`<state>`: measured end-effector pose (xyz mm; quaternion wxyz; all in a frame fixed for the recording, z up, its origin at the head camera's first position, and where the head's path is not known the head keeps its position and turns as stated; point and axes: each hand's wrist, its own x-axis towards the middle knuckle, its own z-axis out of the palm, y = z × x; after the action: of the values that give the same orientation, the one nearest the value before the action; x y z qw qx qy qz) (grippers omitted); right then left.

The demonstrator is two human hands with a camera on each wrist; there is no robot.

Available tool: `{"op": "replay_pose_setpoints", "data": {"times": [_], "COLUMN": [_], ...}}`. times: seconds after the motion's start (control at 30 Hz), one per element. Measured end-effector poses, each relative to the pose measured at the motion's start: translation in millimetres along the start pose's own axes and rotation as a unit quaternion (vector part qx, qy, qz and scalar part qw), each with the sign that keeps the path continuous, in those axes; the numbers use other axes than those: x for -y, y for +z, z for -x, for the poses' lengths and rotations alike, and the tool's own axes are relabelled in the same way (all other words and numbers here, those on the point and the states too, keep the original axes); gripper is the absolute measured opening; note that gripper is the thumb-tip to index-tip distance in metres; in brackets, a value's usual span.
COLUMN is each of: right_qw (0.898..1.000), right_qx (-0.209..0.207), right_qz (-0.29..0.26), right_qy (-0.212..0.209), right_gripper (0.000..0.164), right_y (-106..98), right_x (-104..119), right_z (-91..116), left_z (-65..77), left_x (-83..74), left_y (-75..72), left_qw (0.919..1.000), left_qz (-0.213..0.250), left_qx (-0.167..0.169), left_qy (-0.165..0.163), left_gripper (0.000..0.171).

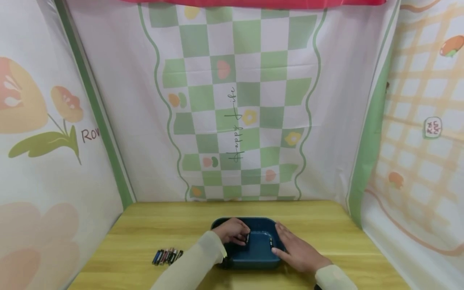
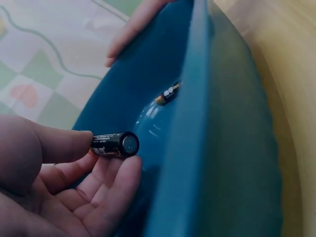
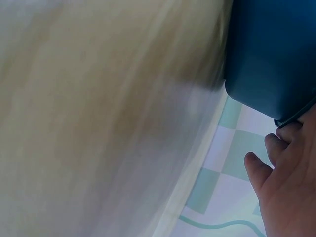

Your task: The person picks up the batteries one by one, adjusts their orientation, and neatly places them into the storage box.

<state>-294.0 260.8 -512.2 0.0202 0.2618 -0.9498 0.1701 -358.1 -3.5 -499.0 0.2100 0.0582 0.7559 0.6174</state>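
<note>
My left hand (image 1: pixel 233 231) is over the left part of a dark blue plastic basin (image 1: pixel 253 264). It pinches a black battery (image 2: pixel 116 144) between thumb and fingers, one flat end facing the left wrist camera. Another battery (image 1: pixel 271 242), black with a gold end, lies inside the basin near its right wall. My right hand (image 1: pixel 299 251) rests on the basin's right rim, fingers stretched out along it and the thumb toward the inside. In the right wrist view, several fingers of this hand (image 3: pixel 291 173) show beside the rim.
Left of the basin, several batteries (image 1: pixel 166 256) in mixed colours lie side by side on the wooden table (image 1: pixel 311 217). A patterned cloth (image 1: pixel 246 100) hangs behind the table's far edge, and more printed cloth hangs at both sides.
</note>
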Motion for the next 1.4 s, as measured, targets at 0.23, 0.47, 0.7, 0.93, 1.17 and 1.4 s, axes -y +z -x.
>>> {"op": "replay_pose_setpoints", "data": {"times": [0.23,0.47,0.7,0.93,1.17,1.4], "right_qw": [1.0,1.0,1.0,1.0,1.0,1.0], "right_qx": [0.002,-0.001,-0.003,-0.009,-0.01,-0.007], "right_qz": [0.001,-0.008,-0.003,-0.001,0.002,-0.001], "right_qy": [0.0,-0.004,-0.005,-0.011,-0.015,-0.019], "right_gripper": [0.079,0.079,0.078,0.078,0.078,0.077], "right_y": [-1,-2,-1,0,1,0], "right_x": [0,1,1,0,-3,-3], "right_z": [0,1,1,0,-1,0], "left_z": [-7.2,-9.6,-12.8,-18.5,-18.7,-19.8], "left_x": [4.3,5.4,1.8,4.1,-0.3,-4.0], "left_y": [9.4,19.7,28.6,37.3,48.7,59.2], "left_qw": [0.9997,0.9995,0.9988,0.9988,0.999,0.9979], "left_qz": [-0.017,-0.021,-0.033,-0.04,-0.038,-0.057], "left_qx": [-0.012,-0.02,-0.024,-0.018,-0.012,-0.011], "left_qy": [-0.01,-0.015,-0.025,-0.021,-0.02,-0.027], "left_gripper": [0.012,0.011,0.009,0.007,0.006,0.009]}}
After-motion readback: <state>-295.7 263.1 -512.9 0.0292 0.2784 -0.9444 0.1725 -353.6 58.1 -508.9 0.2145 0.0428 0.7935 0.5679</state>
